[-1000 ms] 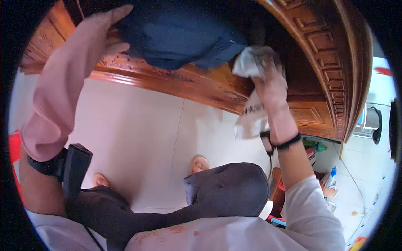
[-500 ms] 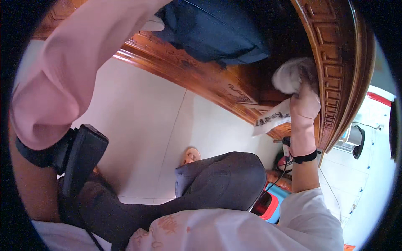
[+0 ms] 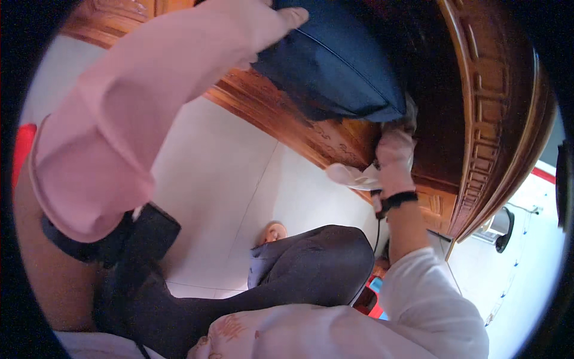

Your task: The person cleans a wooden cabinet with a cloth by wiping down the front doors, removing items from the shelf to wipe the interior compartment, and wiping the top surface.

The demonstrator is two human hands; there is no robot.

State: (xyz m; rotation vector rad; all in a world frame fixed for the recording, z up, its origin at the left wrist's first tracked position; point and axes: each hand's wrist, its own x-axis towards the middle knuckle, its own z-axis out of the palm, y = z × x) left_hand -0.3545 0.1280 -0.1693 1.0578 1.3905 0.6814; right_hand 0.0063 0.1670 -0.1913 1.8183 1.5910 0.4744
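Note:
A dark blue cushion (image 3: pixel 335 66), seamed along its side, lies tilted on a carved wooden seat (image 3: pixel 299 128). At its upper left, my left hand (image 3: pixel 290 21) grips it, a finger over the top and others near the underside, closed around the edge. My right hand (image 3: pixel 396 148) is closed on a pale cloth (image 3: pixel 353 177), at the cushion's lower right corner. One end of the cloth hangs over the seat's front; the rest is bunched at my fingers in shadow.
A carved wooden armrest (image 3: pixel 478 119) curves down the right side. Pale floor tiles (image 3: pixel 209 179) lie between the seat and my legs. A red and blue object (image 3: pixel 375 293) is partly hidden beside my knee, and a cable (image 3: pixel 377 233) hangs near my right wrist.
My right hand has moved left with the cloth, from beside the armrest to the cushion's corner. My left hand has come further into view over the cushion, which sits further right and lower.

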